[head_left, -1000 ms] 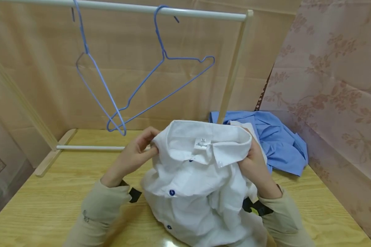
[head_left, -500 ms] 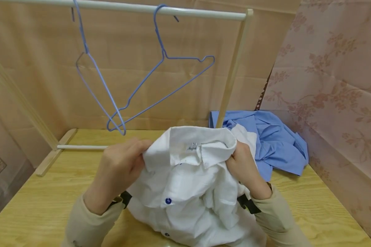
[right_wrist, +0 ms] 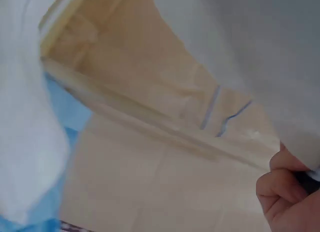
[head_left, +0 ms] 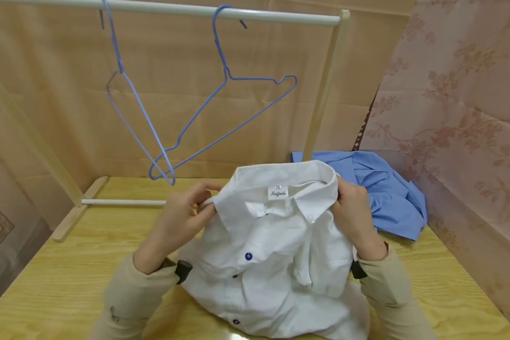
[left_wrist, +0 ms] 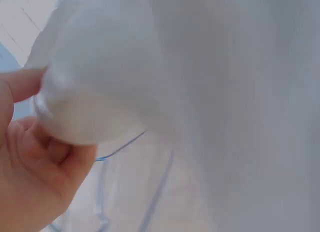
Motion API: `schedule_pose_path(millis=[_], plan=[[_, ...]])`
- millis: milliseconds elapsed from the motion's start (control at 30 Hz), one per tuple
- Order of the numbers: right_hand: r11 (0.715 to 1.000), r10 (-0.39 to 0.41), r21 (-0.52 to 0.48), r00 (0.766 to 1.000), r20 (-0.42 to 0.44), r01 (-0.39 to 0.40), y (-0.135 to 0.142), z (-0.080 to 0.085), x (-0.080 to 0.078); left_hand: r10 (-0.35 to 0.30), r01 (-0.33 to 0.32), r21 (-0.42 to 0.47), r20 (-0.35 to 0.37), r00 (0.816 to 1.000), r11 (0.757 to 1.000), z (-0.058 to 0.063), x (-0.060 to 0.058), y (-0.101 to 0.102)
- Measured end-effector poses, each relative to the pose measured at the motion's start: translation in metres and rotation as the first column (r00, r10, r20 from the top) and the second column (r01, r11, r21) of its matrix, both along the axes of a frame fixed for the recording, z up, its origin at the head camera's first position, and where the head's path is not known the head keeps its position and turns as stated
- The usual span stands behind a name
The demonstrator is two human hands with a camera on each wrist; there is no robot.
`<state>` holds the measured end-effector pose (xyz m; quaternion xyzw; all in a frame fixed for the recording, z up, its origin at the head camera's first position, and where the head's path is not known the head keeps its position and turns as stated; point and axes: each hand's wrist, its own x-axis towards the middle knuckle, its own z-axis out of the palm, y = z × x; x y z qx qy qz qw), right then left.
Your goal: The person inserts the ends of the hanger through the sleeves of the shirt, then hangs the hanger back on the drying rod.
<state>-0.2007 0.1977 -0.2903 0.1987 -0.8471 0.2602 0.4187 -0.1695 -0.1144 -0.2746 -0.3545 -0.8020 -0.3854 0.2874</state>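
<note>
A white shirt [head_left: 276, 274] with dark blue buttons is bunched in front of me, its collar raised and a size label [head_left: 278, 192] showing inside the neck. My left hand [head_left: 176, 222] pinches the shirt near the left side of the collar between thumb and fingers. In the left wrist view, white cloth [left_wrist: 95, 91] passes between the thumb and fingers of that hand [left_wrist: 45, 162]. On the other side, my right hand [head_left: 357, 215] grips the right side of the collar with curled fingers. In the right wrist view the hand [right_wrist: 287, 192] shows at the lower right edge, against white cloth.
Two blue wire hangers [head_left: 195, 120] hang from the white rail [head_left: 272, 15] of a wooden-ended rack behind the shirt. A crumpled blue garment [head_left: 391, 198] lies at the back right of the wooden table [head_left: 59, 283]. Floral cloth [head_left: 459, 118] borders the right side.
Both hands keep hold of the shirt. The collar dipped and shifted left, then rose again and now stands wider, with the label plainly visible. My left hand turned over and back.
</note>
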Motion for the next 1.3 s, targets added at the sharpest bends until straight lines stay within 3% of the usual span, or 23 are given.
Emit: schedule_pose_path(millis=[67, 200, 300, 333, 467, 567, 667, 700, 800, 933, 1033, 1167, 1300], plan=[[1.0, -0.002, 0.017, 0.999, 0.034, 0.001, 0.005, -0.006, -0.003, -0.06, 0.064, -0.025, 0.133, 0.989, 0.998, -0.005, -0.006, 0.001], [0.999, 0.006, 0.038, 0.993, 0.121, -0.011, 0.01, -0.016, -0.004, -0.131, 0.155, -0.045, 0.34, 0.931, 0.987, -0.011, -0.016, 0.002], [0.997, 0.07, 0.025, 0.976, 0.206, -0.077, 0.013, -0.017, 0.0, -0.153, 0.169, 0.005, 0.451, 0.879, 0.986, -0.013, -0.02, 0.004], [0.994, 0.105, 0.007, 0.966, 0.236, -0.11, 0.013, -0.017, 0.001, -0.151, 0.158, 0.024, 0.468, 0.871, 0.987, -0.014, -0.021, 0.004], [0.96, 0.277, -0.127, 0.902, 0.332, -0.248, 0.014, -0.011, 0.008, -0.101, 0.075, 0.069, 0.532, 0.841, 0.995, -0.016, -0.025, 0.008], [0.888, 0.444, -0.301, 0.819, 0.364, -0.348, 0.013, -0.006, 0.012, -0.08, 0.022, 0.107, 0.577, 0.813, 0.994, -0.018, -0.027, 0.008], [0.815, 0.55, -0.437, 0.746, 0.376, -0.38, 0.009, -0.002, 0.015, -0.117, 0.012, 0.181, 0.584, 0.803, 0.983, -0.017, -0.026, 0.006], [0.812, 0.552, -0.447, 0.74, 0.384, -0.375, 0.007, -0.001, 0.015, -0.131, 0.01, 0.207, 0.579, 0.804, 0.978, -0.017, -0.026, 0.005], [0.845, 0.502, -0.423, 0.758, 0.416, -0.327, 0.0, 0.0, 0.013, -0.161, 0.009, 0.276, 0.532, 0.831, 0.961, -0.014, -0.024, 0.003], [0.885, 0.431, -0.37, 0.802, 0.414, -0.284, -0.008, -0.003, 0.008, -0.105, -0.033, 0.281, 0.461, 0.881, 0.959, -0.012, -0.024, 0.0], [0.902, 0.392, -0.342, 0.836, 0.384, -0.265, -0.012, -0.011, 0.002, -0.037, -0.059, 0.215, 0.42, 0.907, 0.975, -0.014, -0.028, -0.004], [0.936, 0.315, -0.277, 0.871, 0.377, -0.219, -0.015, -0.022, -0.006, 0.02, -0.073, 0.123, 0.387, 0.922, 0.99, -0.019, -0.033, -0.009], [0.956, 0.271, -0.222, 0.866, 0.42, -0.191, -0.016, -0.026, -0.012, 0.05, -0.093, 0.091, 0.393, 0.918, 0.992, -0.021, -0.035, -0.011]])
